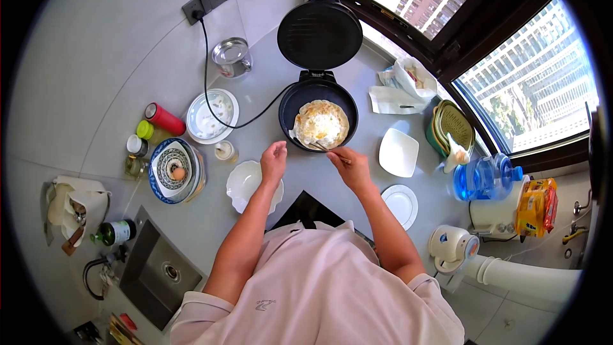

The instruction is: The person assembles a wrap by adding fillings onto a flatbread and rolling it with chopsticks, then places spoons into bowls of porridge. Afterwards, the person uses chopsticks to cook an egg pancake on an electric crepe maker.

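A round pancake with egg on top (321,124) lies in the black electric pan (285,110), whose lid (320,32) stands raised behind it. My right hand (350,167) is closed on chopsticks (324,147), their tips at the pancake's near edge. Beside the pan's lower left edge is my left hand (274,156), its fingers close together; whether it holds anything is hidden. A white scalloped bowl (241,186) sits by my left forearm, and a white square bowl (398,153) stands to the right of my right hand.
Left on the counter are a white plate (212,116), a small jar (225,151), a red bottle (165,119) and stacked bowls (172,172). A black cord (206,70) crosses to the pan. Right are a round plate (400,207) and a water jug (482,177). The sink (156,268) is lower left.
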`<action>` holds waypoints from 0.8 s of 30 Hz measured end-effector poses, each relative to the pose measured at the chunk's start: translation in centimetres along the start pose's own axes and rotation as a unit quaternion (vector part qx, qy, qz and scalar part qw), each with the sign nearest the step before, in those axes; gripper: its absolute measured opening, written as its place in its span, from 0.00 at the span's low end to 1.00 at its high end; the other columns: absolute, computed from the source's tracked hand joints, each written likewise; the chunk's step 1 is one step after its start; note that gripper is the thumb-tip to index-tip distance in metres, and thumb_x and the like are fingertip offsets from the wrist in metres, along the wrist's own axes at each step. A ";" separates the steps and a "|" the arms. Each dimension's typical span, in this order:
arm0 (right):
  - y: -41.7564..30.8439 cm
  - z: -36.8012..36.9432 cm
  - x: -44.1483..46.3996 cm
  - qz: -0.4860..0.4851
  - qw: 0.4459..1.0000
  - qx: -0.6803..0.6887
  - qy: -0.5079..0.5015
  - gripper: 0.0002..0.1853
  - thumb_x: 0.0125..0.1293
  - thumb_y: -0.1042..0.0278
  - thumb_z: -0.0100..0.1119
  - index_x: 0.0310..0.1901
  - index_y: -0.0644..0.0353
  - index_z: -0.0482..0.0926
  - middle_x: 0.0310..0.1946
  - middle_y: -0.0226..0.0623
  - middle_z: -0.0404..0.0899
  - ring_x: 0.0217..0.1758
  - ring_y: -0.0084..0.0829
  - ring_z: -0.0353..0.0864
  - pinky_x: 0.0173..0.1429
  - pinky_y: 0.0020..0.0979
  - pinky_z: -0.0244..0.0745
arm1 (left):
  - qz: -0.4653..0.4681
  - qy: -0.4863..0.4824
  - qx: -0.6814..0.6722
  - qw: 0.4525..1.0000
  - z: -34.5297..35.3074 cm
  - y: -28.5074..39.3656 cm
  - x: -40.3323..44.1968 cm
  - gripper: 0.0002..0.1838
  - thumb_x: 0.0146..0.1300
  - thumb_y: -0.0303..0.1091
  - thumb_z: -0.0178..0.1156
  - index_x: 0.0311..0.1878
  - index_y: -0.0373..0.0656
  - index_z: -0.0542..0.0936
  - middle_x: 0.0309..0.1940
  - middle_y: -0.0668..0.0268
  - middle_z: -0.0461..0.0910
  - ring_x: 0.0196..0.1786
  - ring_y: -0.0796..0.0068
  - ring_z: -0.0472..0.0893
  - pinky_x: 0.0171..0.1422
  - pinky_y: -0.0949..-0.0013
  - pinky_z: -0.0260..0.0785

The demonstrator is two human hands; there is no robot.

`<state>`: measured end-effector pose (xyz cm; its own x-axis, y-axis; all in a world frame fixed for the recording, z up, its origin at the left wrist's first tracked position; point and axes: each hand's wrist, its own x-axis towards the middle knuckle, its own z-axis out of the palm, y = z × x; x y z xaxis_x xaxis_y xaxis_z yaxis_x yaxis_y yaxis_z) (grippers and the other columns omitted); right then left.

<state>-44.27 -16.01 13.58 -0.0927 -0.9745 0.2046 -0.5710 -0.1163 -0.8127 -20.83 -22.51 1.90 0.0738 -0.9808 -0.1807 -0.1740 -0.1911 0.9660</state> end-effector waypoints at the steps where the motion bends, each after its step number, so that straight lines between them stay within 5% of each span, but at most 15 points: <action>1: -0.1 0.6 0.2 -0.010 1.000 0.002 0.000 0.08 0.67 0.65 0.74 0.41 0.58 0.88 0.35 0.41 0.88 0.34 0.41 0.88 0.41 0.36 0.82 | 0.004 0.000 0.002 1.000 -0.1 -0.2 0.1 0.12 0.75 0.31 0.62 0.58 0.44 0.86 0.46 0.72 0.87 0.44 0.82 0.82 0.44 0.74 0.75; 10: -0.8 5.0 4.6 0.018 0.995 0.101 0.004 0.08 0.68 0.65 0.73 0.42 0.60 0.88 0.34 0.41 0.87 0.34 0.42 0.87 0.40 0.36 0.81 | 0.007 0.014 0.004 1.000 -1.2 -0.9 0.8 0.13 0.75 0.31 0.60 0.59 0.44 0.85 0.46 0.71 0.87 0.43 0.81 0.82 0.44 0.73 0.75; 17: -0.6 4.9 6.8 -0.189 0.980 -0.008 -0.069 0.09 0.66 0.64 0.73 0.40 0.58 0.85 0.35 0.38 0.87 0.37 0.44 0.86 0.42 0.40 0.81 | -0.006 0.043 -0.015 0.999 -2.6 -1.4 1.1 0.14 0.74 0.30 0.60 0.59 0.44 0.85 0.45 0.71 0.86 0.42 0.81 0.81 0.43 0.74 0.75; 24: 1.6 6.7 10.2 -0.211 0.974 -0.047 -0.070 0.10 0.69 0.62 0.69 0.41 0.59 0.82 0.36 0.39 0.86 0.42 0.46 0.85 0.45 0.42 0.80 | -0.020 0.052 -0.009 0.998 -2.9 -0.6 0.8 0.13 0.73 0.29 0.61 0.57 0.41 0.85 0.46 0.66 0.88 0.45 0.77 0.84 0.52 0.71 0.77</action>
<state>-40.66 -27.39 10.65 0.2759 -0.8608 0.4278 -0.6069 -0.5011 -0.6169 -17.83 -23.10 1.73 0.1820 -0.9629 -0.1991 -0.1520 -0.2276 0.9618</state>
